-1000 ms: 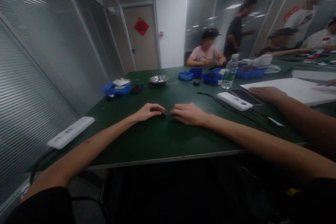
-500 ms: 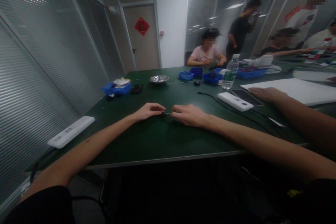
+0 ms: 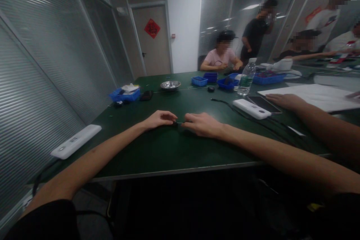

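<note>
My left hand (image 3: 159, 119) is closed in a pinch on a small black piece (image 3: 175, 124) just above or on the green table (image 3: 157, 150); its exact kind is too small to make out. From the curled fingers of my right hand (image 3: 203, 124) a thin, light-coloured metal shaft (image 3: 179, 123) points left and meets the black piece. Whatever handle the shaft has is hidden inside the right hand. Both hands sit close together, with a narrow gap between their fingertips.
A white power bank (image 3: 251, 109) with cables, a phone (image 3: 264, 104) and a water bottle (image 3: 246, 78) stand to the right, beside another person's hand (image 3: 287, 101). Another power bank (image 3: 76, 141) lies left. Farther back are a metal bowl (image 3: 170, 85) and blue trays (image 3: 199, 81).
My hands stay nearly in place; the right fingers and the shaft have shifted very slightly down and left. At far right, something has moved over the white board.
</note>
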A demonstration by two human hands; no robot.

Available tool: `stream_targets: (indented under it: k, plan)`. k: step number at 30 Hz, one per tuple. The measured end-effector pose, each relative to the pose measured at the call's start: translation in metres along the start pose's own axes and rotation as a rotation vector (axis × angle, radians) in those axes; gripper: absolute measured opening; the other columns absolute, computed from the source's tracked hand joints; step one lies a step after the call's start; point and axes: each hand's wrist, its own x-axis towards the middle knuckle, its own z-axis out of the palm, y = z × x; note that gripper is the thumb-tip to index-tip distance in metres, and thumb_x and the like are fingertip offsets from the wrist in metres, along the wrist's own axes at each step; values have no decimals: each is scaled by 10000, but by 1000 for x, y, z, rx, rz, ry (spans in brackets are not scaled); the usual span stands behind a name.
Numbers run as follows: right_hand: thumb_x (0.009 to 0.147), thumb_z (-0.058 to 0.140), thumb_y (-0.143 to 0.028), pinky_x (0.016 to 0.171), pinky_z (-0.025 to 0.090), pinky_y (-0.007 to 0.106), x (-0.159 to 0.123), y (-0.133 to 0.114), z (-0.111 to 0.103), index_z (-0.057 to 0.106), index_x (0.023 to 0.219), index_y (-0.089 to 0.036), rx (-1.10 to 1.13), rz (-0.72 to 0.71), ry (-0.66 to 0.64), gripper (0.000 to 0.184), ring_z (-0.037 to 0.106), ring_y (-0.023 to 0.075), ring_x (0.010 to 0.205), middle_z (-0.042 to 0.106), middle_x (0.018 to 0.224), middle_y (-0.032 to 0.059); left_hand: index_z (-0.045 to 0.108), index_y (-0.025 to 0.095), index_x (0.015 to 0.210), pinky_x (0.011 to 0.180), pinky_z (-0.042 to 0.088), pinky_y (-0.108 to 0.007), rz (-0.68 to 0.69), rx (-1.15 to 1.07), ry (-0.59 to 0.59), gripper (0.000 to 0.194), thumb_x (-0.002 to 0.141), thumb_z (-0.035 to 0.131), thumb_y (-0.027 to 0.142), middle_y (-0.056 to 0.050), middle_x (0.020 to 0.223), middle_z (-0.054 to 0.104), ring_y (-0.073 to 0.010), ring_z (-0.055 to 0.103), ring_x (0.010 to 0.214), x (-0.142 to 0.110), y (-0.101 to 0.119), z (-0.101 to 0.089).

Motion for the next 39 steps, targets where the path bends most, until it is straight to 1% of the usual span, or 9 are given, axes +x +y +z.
stream_targets:
  k: [4, 7, 11, 15, 20, 27, 32, 39]
  plan:
    - [1049, 487, -245, 534, 298, 256, 2, -1, 6, 584, 1324, -172, 20, 31, 41, 301, 535, 132, 747, 598, 1093, 88, 733, 147, 1202, 990, 506, -389, 44, -22, -48, 427, 811, 841, 280, -109, 1155, 732, -213, 679, 1050, 1, 2, 6]
    - [1083, 433, -304, 545, 301, 253, 4, -2, 11, 591, 1301, -162, 48, 4, 89, 304, 548, 129, 744, 625, 1058, 84, 733, 140, 1186, 990, 505, -383, 76, -38, -85, 390, 829, 825, 268, -117, 1169, 727, -214, 678, 1064, 2, 5, 14]
    - [1096, 407, -320, 552, 310, 257, 6, -2, 12, 599, 1269, -160, 67, -29, 117, 304, 562, 127, 744, 647, 1050, 82, 736, 142, 1162, 1001, 502, -388, 102, -41, -103, 348, 846, 811, 268, -110, 1151, 732, -216, 683, 1065, 2, 10, 20]
    - [1093, 411, -318, 555, 313, 258, 6, -2, 11, 612, 1239, -163, 68, -29, 121, 293, 564, 123, 738, 655, 1035, 77, 737, 144, 1157, 1007, 500, -393, 90, -23, -99, 350, 842, 814, 274, -108, 1153, 733, -219, 684, 1072, 1, 13, 20]
    - [1100, 389, -321, 551, 303, 264, 5, -1, 11, 618, 1239, -160, 68, -28, 110, 312, 549, 123, 721, 657, 1023, 76, 742, 145, 1138, 1006, 499, -391, 79, -10, -85, 339, 836, 819, 277, -104, 1140, 737, -216, 687, 1056, 2, 10, 19]
    - [1089, 415, -306, 556, 320, 251, 3, 0, 12, 615, 1228, -159, 68, -51, 132, 285, 572, 132, 774, 652, 1048, 88, 738, 148, 1139, 1010, 497, -387, 72, -9, -92, 331, 846, 809, 284, -104, 1156, 736, -219, 686, 1075, 2, 12, 20]
    - [1098, 398, -318, 554, 332, 249, 3, 1, 12, 606, 1257, -176, 91, -31, 155, 298, 590, 131, 785, 661, 1052, 75, 735, 155, 1149, 1011, 494, -384, 80, 9, -97, 318, 868, 787, 297, -97, 1147, 734, -213, 682, 1071, 1, 15, 20]
    - [1099, 398, -322, 552, 351, 241, 3, 0, 10, 608, 1291, -181, 116, 8, 197, 317, 597, 129, 789, 662, 1043, 72, 739, 154, 1154, 1017, 485, -386, 94, 17, -82, 324, 874, 784, 311, -104, 1160, 731, -225, 674, 1087, 2, 13, 21]
